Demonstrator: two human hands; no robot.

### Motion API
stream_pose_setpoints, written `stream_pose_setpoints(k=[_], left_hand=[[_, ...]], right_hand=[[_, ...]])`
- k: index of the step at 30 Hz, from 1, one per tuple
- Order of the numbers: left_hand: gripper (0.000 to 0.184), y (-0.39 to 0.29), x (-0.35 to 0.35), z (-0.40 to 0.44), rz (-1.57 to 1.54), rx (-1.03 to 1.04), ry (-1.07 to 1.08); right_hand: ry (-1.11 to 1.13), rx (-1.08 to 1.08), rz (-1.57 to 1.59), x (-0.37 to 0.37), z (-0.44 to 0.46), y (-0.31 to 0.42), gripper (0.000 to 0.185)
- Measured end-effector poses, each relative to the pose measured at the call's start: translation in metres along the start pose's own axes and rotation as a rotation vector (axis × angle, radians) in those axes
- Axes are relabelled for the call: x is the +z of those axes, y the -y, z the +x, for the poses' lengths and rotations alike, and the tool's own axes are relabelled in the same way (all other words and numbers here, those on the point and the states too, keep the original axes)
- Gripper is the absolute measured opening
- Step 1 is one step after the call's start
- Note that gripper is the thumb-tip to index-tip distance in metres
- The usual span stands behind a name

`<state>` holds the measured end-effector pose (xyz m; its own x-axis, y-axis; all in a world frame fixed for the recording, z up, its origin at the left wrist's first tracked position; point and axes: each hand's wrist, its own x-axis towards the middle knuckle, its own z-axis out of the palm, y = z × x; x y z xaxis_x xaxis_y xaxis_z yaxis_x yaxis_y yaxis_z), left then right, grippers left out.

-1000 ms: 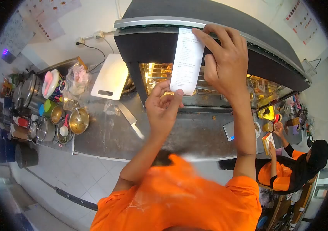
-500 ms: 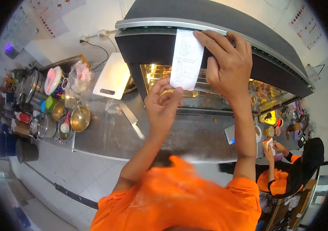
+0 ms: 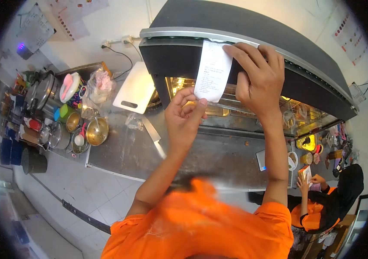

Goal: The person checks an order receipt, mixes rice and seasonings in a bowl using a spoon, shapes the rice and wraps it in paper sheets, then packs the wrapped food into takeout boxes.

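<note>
A long white printed receipt [image 3: 213, 73] hangs upright in front of the dark upper front of a lit glass display cabinet [image 3: 171, 58]. My left hand [image 3: 185, 115] pinches its lower left corner between thumb and finger. At the upper right corner, my right hand [image 3: 259, 80] has its fingertips on the paper just below the cabinet's silver edge; the other fingers curl. Whether the receipt's top touches the cabinet I cannot tell. Below my left hand, a knife [image 3: 151, 129] lies on the dark counter [image 3: 218, 162], partly behind my forearm.
A white cutting board [image 3: 135, 88] leans at the cabinet's left. Farther left stand pots, a metal bowl [image 3: 97, 131] and a plastic bag [image 3: 101, 86]. A small scale [image 3: 261, 159] and a white bowl [image 3: 293, 160] sit at right. Beyond, a co-worker [image 3: 318, 207] holds a small orange-and-white item.
The view has shifted, so the cabinet and counter appear slightly lower and farther right. Both hands keep hold of the receipt, which has tilted a little.
</note>
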<state>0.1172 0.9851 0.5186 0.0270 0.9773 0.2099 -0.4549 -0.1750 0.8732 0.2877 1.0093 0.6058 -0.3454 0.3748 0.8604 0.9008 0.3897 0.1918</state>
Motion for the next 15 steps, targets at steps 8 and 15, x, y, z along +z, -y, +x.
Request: stream_pose_setpoints(k=[8,15], left_hand=[[0.029,-0.002,-0.001,-0.003,0.072,-0.006,-0.002],[0.019,-0.023,-0.049,-0.043,0.248,0.121,0.494]], right_hand=[[-0.025,0.003,0.032,0.002,-0.005,-0.005,0.049],[-0.006,0.015,0.053,-0.003,-0.009,-0.003,0.053]])
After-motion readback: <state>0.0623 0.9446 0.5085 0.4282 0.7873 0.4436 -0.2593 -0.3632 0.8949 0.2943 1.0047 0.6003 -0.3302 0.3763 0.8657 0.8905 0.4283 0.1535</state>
